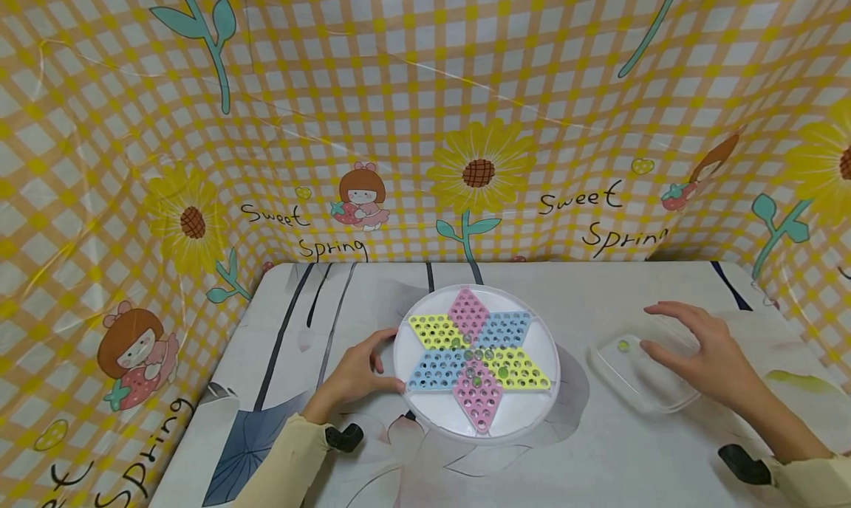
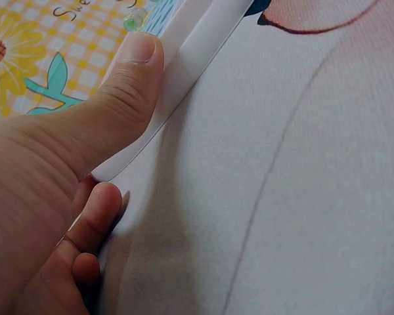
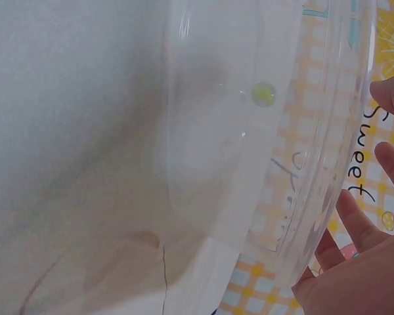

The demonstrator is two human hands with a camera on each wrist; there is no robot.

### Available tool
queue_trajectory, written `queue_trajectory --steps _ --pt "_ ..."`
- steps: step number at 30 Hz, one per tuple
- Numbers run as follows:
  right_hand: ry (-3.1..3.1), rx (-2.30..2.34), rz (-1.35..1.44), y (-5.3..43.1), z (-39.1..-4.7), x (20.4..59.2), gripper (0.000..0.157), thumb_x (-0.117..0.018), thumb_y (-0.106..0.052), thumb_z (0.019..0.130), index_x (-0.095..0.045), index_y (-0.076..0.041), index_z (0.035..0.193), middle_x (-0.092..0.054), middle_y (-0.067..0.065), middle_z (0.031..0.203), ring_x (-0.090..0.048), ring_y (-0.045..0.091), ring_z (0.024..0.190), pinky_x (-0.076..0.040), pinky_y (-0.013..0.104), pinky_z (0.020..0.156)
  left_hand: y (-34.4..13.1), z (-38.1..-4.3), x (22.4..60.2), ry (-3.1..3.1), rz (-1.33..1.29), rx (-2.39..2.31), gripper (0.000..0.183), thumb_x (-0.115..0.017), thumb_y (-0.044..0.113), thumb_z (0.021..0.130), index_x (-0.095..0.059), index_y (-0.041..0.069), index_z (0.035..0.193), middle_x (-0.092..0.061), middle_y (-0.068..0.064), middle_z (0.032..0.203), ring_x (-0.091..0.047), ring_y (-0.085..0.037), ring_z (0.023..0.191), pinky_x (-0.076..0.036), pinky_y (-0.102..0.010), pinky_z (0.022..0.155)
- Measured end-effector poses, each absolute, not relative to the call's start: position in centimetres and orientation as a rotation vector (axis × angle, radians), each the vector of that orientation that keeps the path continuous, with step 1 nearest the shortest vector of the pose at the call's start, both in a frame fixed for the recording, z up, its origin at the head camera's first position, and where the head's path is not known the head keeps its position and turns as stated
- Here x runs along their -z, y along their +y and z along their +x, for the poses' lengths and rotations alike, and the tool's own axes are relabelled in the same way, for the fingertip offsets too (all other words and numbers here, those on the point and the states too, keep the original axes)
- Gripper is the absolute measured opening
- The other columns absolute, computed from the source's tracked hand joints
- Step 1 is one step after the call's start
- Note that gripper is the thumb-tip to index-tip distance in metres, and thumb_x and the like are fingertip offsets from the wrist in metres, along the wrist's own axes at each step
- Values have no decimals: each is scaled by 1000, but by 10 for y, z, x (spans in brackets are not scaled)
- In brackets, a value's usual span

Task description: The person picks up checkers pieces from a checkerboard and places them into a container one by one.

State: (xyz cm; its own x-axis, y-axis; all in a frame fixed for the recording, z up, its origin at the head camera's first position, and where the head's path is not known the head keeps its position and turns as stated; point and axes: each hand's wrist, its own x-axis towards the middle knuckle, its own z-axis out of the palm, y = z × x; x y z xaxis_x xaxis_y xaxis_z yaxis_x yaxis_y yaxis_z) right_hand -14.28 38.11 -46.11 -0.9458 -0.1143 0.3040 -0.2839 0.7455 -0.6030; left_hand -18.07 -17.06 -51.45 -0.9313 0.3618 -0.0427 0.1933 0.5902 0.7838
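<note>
A round white Chinese checkers board [image 1: 545,338] lies on the table, with a pink, yellow and blue star of holes. Several glassy green marbles [image 1: 503,373] sit around the star's middle and on its lower arms. My left hand [image 1: 355,371] holds the board's left edge; in the left wrist view its thumb [image 2: 134,72] lies on the white rim while the other fingers are lower, beside it. Over the right side of a clear plastic container [image 1: 601,364], my right hand [image 1: 708,360] hovers with thumb and fingers spread. One green marble [image 3: 263,94] lies inside the container.
The table [image 1: 319,301] has a pale cloth with a flower print. A yellow checked curtain [image 1: 399,87] with sunflowers closes off the back and sides. A black strap piece [image 1: 744,464] is on the right wrist and another [image 1: 344,438] on the left.
</note>
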Motion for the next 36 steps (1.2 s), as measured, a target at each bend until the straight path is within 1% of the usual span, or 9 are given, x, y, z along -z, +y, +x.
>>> queue_trajectory --steps 5,11,14,18,20,23,27,32,36 --pt "-2696 -984 323 380 -143 461 54 -83 -13 87 -60 -6 135 -51 29 143 -33 48 136 -11 78 110 -171 -181 515 2622 459 -1253 97 -97 29 69 -48 20 152 -55 -1 81 -48 -16 73 -41 -30 69" --pt "-2704 -992 329 379 -143 458 56 -83 -12 87 -59 -6 137 -50 29 143 -35 54 131 -13 80 108 -170 -180 514 2615 450 -1253 97 -97 29 70 -47 20 153 -55 -2 81 -48 -16 73 -41 -30 69" --pt "-2678 -983 346 376 -144 456 57 -84 -9 84 -60 -8 136 -52 26 142 -36 39 135 -13 78 110 -170 -180 514 2611 444 -1256 98 -97 29 69 -47 20 153 -55 -2 81 -48 -16 73 -41 -30 69" --pt "-2641 -960 397 371 -147 451 59 -86 -7 81 -63 -12 134 -55 21 140 -37 15 133 -14 73 113 -170 -180 513 2608 432 -1257 98 -97 29 69 -47 21 153 -55 -2 81 -48 -17 73 -41 -31 69" --pt "-2624 -947 431 367 -149 447 59 -87 -6 80 -64 -12 133 -57 20 138 -38 8 130 -16 71 114 -170 -180 513 2607 430 -1256 97 -97 30 70 -47 22 153 -55 -2 82 -48 -17 73 -41 -32 70" --pt "-2605 -924 470 360 -151 442 59 -88 -5 78 -64 -11 132 -58 19 137 -39 4 129 -20 65 113 -170 -179 511 2603 421 -1258 97 -97 30 70 -47 22 153 -55 -3 82 -48 -17 74 -41 -33 71" --pt "-2586 -905 522 350 -154 434 60 -88 -5 78 -65 -12 132 -58 18 137 -41 10 130 -24 59 111 -170 -179 509 2599 412 -1265 97 -97 29 70 -47 22 153 -56 -4 82 -49 -18 74 -41 -33 71" --pt "-2580 -925 556 336 -159 424 63 -89 -5 75 -66 -15 132 -58 15 139 -43 20 129 -26 56 110 -170 -180 511 2599 423 -1260 97 -97 29 70 -47 22 153 -55 -3 83 -48 -18 74 -41 -33 71" --pt "-2578 -936 583 322 -163 415 62 -89 -4 75 -66 -12 132 -57 18 140 -45 36 129 -29 63 104 -169 -179 512 2602 416 -1258 97 -97 29 70 -47 22 153 -55 -3 83 -48 -18 74 -41 -33 70"
